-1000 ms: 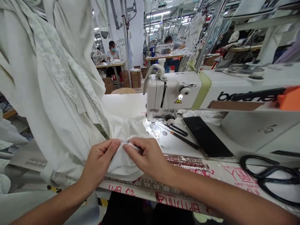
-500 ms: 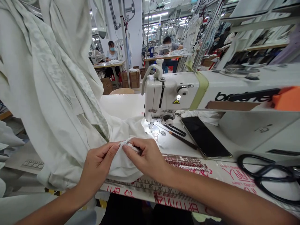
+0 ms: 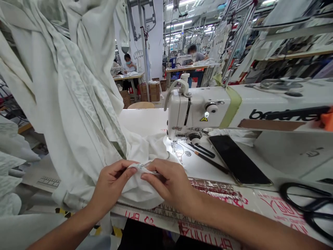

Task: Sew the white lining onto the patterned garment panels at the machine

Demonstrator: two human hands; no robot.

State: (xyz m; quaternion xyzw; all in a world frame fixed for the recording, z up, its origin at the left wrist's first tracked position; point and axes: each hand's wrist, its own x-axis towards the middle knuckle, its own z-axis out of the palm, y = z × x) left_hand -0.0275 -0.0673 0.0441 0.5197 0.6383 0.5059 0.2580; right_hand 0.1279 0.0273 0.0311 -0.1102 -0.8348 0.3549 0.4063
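Observation:
My left hand [image 3: 110, 182] pinches the folded edge of a white garment [image 3: 145, 192] between thumb and fingers. Close beside it, my right hand [image 3: 170, 180] grips the same edge, its thumb on the near side. The stretch of edge between both thumbs shows a pale bluish seam. The rest of the cloth bunches on the table behind my hands and rises in a large hanging mass on the left. Just beyond, to the right, stands a white sewing machine [image 3: 203, 111], its lamp lit over the needle plate [image 3: 179, 149]. Whether the cloth lies under the presser foot, I cannot tell.
Right of the needle area lie tweezers [image 3: 203, 151], a tool with a dark handle [image 3: 213, 163] and a black phone [image 3: 238, 158]. Black-handled scissors [image 3: 307, 205] rest at the right. A ruler strip [image 3: 166, 211] runs along the table's front edge. Two people sit at machines farther back.
The whole view has shifted, so everything sits slightly lower and farther right. My fingers have changed their hold slightly, and more of the seam shows between them. Both hands stay on the garment.

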